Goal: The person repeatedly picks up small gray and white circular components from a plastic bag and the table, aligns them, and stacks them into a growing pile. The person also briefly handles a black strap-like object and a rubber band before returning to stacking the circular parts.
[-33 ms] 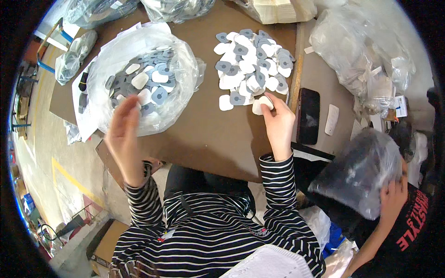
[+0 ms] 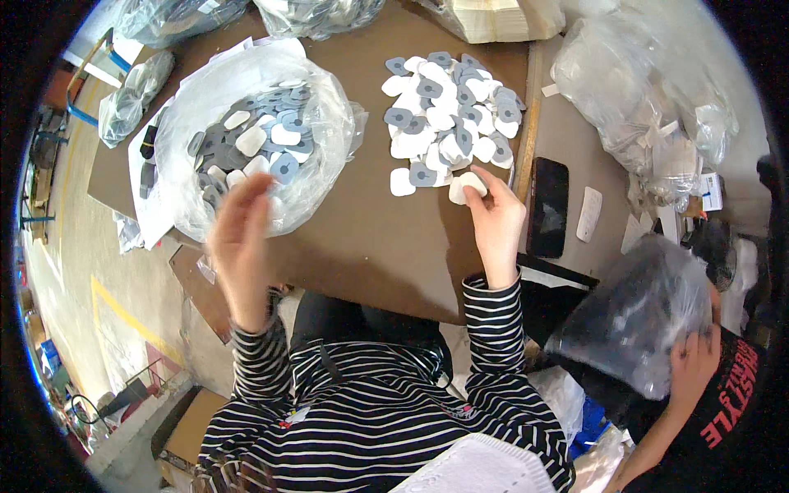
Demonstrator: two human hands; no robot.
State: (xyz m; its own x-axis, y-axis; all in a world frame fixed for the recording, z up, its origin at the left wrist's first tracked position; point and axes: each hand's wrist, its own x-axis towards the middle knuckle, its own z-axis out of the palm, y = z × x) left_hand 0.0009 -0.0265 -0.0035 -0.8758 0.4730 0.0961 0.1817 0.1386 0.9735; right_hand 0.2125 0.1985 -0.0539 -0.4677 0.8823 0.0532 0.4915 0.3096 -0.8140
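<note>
Pinched between the thumb and fingers of my right hand (image 2: 497,222) is a flat, rounded white pad (image 2: 466,188). It is just in front of a heap of similar white and grey pads (image 2: 448,115), and some of the grey ones have a dark keyhole-like mark. My left hand (image 2: 240,246) is raised at the near edge of an open clear plastic bag (image 2: 329,99), which holds many grey and white pads (image 2: 222,148). Motion smears its fingers, so I cannot tell whether they hold anything.
A dark phone (image 2: 548,207) and a white slip (image 2: 588,214) lie right of the brown table (image 2: 370,238). A co-worker's hand (image 2: 697,361) grips a clear bag of dark contents (image 2: 637,316) at lower right. More plastic bags (image 2: 320,16) stand along the far edge.
My left hand has moved a little to the right, near the bag's rim. My right hand still holds the white pad in nearly the same place.
</note>
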